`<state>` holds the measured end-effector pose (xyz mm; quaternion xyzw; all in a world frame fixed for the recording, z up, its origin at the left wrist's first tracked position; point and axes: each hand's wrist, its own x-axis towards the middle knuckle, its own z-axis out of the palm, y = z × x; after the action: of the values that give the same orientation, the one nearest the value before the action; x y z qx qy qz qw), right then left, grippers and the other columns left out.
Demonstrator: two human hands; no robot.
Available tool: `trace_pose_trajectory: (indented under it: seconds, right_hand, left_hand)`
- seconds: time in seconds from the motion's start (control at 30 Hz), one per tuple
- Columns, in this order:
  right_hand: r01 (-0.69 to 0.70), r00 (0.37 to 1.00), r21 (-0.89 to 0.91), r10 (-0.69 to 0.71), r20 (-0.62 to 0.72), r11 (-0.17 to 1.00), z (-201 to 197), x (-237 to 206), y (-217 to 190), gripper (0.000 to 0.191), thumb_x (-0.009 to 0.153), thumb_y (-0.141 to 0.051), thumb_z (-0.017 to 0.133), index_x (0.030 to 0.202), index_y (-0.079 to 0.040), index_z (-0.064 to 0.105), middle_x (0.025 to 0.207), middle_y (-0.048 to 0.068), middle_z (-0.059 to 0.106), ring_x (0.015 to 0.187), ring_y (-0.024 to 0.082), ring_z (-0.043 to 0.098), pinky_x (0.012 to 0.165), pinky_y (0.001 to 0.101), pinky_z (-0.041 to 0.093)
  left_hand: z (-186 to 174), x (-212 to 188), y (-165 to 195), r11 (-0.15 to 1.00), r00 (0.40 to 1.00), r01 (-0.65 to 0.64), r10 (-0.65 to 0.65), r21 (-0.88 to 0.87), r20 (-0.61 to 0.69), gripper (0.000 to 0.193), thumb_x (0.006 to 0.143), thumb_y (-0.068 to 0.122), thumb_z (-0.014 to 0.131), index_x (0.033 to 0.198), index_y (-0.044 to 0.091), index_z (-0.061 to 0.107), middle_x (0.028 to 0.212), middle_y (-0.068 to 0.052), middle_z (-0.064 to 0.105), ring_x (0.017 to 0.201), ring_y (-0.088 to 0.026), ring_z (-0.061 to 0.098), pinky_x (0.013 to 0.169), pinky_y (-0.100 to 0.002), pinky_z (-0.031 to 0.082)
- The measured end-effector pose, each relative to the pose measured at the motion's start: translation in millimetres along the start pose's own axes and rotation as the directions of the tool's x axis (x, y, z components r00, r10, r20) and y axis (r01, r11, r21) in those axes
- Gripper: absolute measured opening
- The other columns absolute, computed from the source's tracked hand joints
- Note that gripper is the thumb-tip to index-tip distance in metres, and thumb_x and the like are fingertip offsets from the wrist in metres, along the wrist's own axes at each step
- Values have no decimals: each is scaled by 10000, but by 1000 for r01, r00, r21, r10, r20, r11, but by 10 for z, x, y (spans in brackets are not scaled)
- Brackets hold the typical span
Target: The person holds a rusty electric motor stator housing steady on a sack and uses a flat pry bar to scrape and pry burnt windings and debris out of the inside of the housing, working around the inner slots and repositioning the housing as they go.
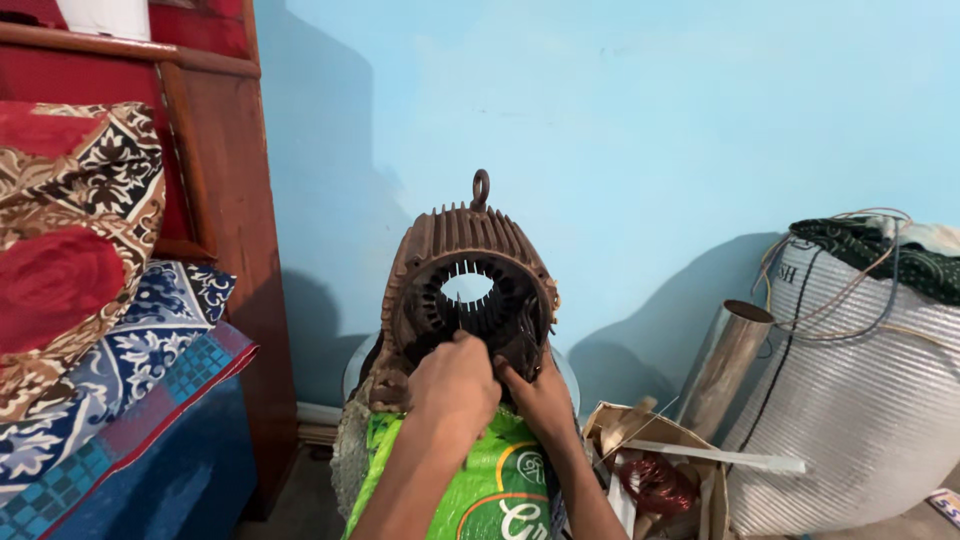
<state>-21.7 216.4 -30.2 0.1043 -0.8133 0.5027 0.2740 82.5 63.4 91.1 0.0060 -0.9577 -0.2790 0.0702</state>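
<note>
Hands together at our rusty motor housing [467,290] atop the green sack [495,485]: left hand [455,385] and right hand [540,395] pinch inside its lower rim; slotted edges could nick fingertips.

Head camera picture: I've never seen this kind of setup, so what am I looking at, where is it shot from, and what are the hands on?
There is one picture, taken by a camera worn on the person's head, looking forward and down at their own bare hands. No machine arm is involved.

Both hands meet at the lower rim of a rusty brown motor housing, a ribbed ring with inner slots and a lifting eye on top. The left hand and the right hand have their fingers at that rim; exactly what they pinch is hidden.

The housing stands on a green printed sack. Right of it are a cardboard box of scraps, a copper wire coil, a metal tube and a white woven sack. Folded patterned blankets are on the left.
</note>
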Motion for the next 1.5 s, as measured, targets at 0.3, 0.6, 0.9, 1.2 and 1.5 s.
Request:
trace_pose_trajectory:
  seconds: [0.3, 0.6, 0.9, 1.2, 1.5]
  right_hand:
    - [54, 998, 82, -55, 9, 995, -1, 1, 59, 650, 814, -366, 731, 1376, -93, 551, 1214, 153, 742, 1140, 304, 709, 964, 403, 525]
    - [56, 998, 81, -56, 1, 995, 23, 22, 172, 741, 797, -361, 708, 1460, -109, 495, 1293, 175, 702, 1210, 339, 668, 999, 409, 503]
    - [87, 996, 113, -91, 26, 990, 38, 27, 186, 804, 783, -356, 706, 1499, -147, 407, 1322, 194, 671, 1216, 376, 657, 984, 430, 498]
    - [44, 999, 38, -45, 28, 998, 31, 28, 200, 837, 828, -422, 674, 1559, -183, 343, 1345, 215, 653, 1221, 415, 631, 990, 448, 498]
    - [48, 998, 75, -51, 31, 996, 29, -5, 154, 809, 842, -419, 671, 1553, -167, 377, 1373, 223, 637, 1254, 414, 612, 1015, 446, 476]
  left_hand:
    - [112, 198, -29, 992, 999, -45, 42, -118, -27, 427, 906, 195, 677, 1272, 6, 564, 874, -191, 740, 914, -356, 746, 858, -473, 580]
    - [311, 329, 117, 951, 994, -5, 38, -311, 99, 581, 893, 97, 604, 1419, -42, 399, 832, -204, 778, 816, -310, 813, 833, -412, 623]
    - [428, 486, 178, 997, 998, -47, 45, -55, -39, 639, 852, 163, 729, 1397, -63, 485, 1174, -274, 683, 1132, -401, 671, 953, -478, 558]
    - [307, 369, 380, 984, 997, -70, 72, 165, -4, 535, 913, 100, 651, 1394, -95, 520, 1307, -256, 656, 1200, -384, 674, 923, -501, 596]
    - [470, 450, 261, 989, 998, -68, 69, 134, -4, 574, 896, 133, 707, 1383, -100, 511, 1271, -281, 652, 1168, -404, 674, 906, -504, 586]
